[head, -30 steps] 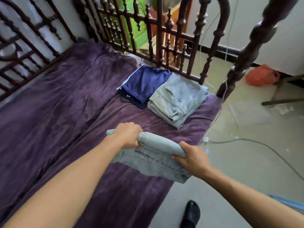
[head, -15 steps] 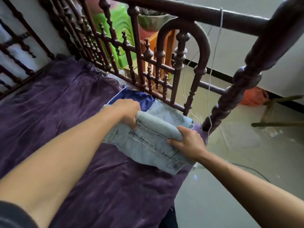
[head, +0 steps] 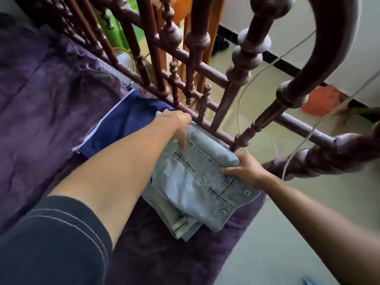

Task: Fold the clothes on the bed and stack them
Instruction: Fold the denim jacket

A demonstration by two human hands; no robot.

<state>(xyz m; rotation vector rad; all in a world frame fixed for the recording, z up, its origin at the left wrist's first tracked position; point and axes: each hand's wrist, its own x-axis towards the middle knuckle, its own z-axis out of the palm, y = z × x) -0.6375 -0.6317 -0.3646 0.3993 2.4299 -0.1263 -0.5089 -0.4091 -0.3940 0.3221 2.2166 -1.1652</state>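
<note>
The person is setting a folded denim jacket (head: 195, 182) down at the bed's far right corner, tight against the wooden foot rail (head: 304, 128). It is lying over what looks like another folded denim piece (head: 176, 222), whose layered edges are showing beneath its near end. The left hand (head: 176, 126) is gripping the far left end of the thick rolled fold, fingers curling down over the cloth. The right hand (head: 244, 169) is clasping the other end of that fold, fingers closing round it. A folded navy garment (head: 123, 128) is lying just beside the pile on its left, on the purple bed cover (head: 51, 99). To do this well, the person should be lowering both ends together so the roll is not twisting or springing open. They should also be squaring the jacket with the piece below, since the buttoned hem is jutting a little toward the bed's right edge. Any fingers caught underneath should be sliding out sideways and flat, so they are not dragging the lower layers askew. A light press along the fold before letting go would probably be helping it lie flat. The white cord (head: 239, 103) hanging by the rail is near the right hand and is worth avoiding.
</note>
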